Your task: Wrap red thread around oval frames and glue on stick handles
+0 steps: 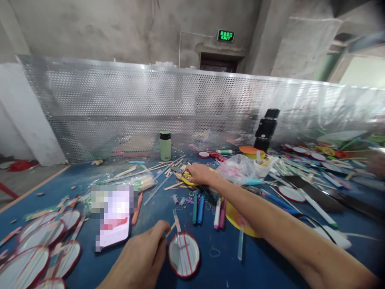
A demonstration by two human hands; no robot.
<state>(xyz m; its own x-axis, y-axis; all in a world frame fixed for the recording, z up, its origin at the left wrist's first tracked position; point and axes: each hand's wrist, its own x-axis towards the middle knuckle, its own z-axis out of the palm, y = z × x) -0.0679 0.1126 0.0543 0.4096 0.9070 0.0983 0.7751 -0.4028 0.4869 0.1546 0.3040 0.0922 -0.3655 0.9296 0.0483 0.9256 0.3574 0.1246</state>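
Observation:
My left hand (pixel 142 255) is closed in a pinch on a thin wooden stick (pixel 172 228) at the lower middle. Just right of it lies a white disc with a red rim (pixel 192 257), a craft stick (pixel 177 221) running up from it and red lines down its face. My right arm stretches forward across the table, and my right hand (pixel 200 174) is closed around the yellow handle of a pair of scissors (pixel 189 180). Their blades point left among loose craft sticks (pixel 173 186). Part of the handle is hidden under my fingers.
Several red-rimmed discs (pixel 28 267) overlap at the left, near a phone (pixel 118 224). Markers (pixel 197 208) lie mid-table. A green cup (pixel 165 146) and a black bottle (pixel 266 130) stand before the perforated metal screen (pixel 135 100). Another person's hand (pixel 375 162) is blurred at far right.

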